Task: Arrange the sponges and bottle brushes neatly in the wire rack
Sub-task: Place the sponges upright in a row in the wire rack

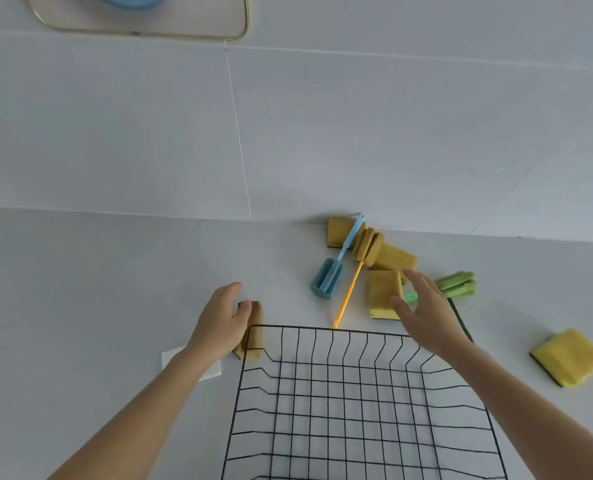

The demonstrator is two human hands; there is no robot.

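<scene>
A black wire rack point(326, 330) stands in front of me with nothing in it. My left hand point(222, 320) grips a yellow sponge point(255, 327) just outside the rack's far left corner. My right hand point(426, 313) hovers open over the rack's far right corner, above a yellow sponge point(383, 292) and the green bottle brush point(459, 284). Behind them lie a blue bottle brush point(328, 280), an orange-handled bottle brush point(367, 245) and two more yellow sponges point(338, 232) against the wall.
Another yellow sponge with a dark underside point(568, 356) lies to the right of the rack. A white slip of paper point(170, 356) lies under my left wrist. A gold-rimmed tray with a blue thing point(243, 26) sits top left, beyond the grey wall.
</scene>
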